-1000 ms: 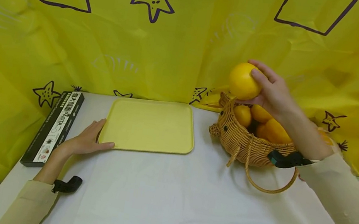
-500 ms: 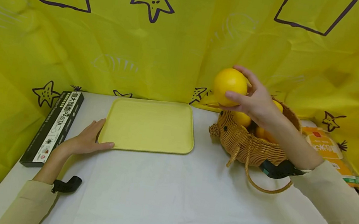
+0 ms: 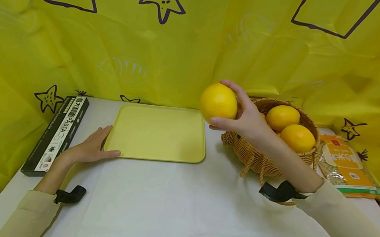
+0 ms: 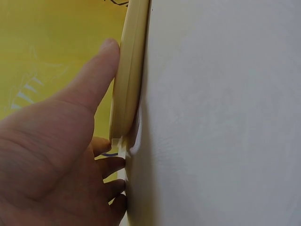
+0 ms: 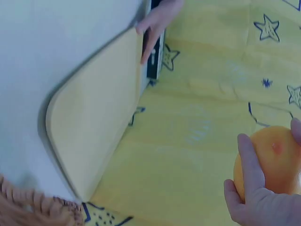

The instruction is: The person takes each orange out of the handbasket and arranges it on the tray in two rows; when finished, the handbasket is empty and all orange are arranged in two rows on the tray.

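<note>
My right hand [image 3: 244, 112] grips a round yellow-orange orange [image 3: 219, 104] in the air, level with the back right corner of the yellow tray [image 3: 159, 132]. In the right wrist view the fingers wrap the orange [image 5: 273, 160]. Flat on the table, the tray has my left hand [image 3: 95, 148] at its front left corner, fingers extended along the left side and thumb on the front edge. To the right stands a wicker basket [image 3: 258, 158] shaped like a pig, holding several more oranges [image 3: 297, 138]; my right forearm covers part of it.
A black and white pasta box [image 3: 56, 136] lies along the left table edge. Right of the basket is an orange and clear food packet [image 3: 348, 166]. A yellow patterned cloth [image 3: 185, 51] rises behind the white table [image 3: 153, 208].
My right hand has carried the orange left and down, from above the basket towards the tray. More of the basket's fruit and the packet now show. My left hand stays put.
</note>
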`<state>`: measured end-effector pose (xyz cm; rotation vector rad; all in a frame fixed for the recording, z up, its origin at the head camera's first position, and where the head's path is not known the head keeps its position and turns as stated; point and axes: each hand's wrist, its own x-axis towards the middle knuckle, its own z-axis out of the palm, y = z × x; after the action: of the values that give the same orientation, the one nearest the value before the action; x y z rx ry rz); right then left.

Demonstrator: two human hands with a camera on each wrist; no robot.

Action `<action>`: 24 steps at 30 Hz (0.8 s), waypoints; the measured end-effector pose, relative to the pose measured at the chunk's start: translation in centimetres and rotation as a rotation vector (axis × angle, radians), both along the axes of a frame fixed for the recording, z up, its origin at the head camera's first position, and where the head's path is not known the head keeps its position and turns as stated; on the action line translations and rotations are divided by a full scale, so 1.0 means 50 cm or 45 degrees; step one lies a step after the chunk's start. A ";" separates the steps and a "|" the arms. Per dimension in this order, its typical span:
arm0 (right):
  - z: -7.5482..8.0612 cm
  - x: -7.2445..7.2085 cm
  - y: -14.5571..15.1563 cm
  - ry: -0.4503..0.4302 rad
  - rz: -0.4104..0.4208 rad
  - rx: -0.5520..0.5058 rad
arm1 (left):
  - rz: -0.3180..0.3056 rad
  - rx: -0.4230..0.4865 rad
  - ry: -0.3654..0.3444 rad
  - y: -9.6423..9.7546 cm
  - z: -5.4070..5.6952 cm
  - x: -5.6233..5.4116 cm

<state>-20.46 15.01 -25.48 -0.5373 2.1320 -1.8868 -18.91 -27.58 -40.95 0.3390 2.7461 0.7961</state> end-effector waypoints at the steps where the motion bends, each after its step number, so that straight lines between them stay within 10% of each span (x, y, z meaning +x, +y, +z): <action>1: -0.003 0.005 -0.006 0.005 0.006 -0.003 | -0.001 0.000 -0.003 0.000 0.001 0.000; 24: -0.043 0.049 -0.086 0.144 0.020 0.240 | -0.011 0.013 -0.002 -0.008 0.000 0.000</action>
<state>-18.00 10.71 -27.60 -0.6313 2.3390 -1.6600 -18.89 -28.00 -40.96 0.3516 2.7382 0.8081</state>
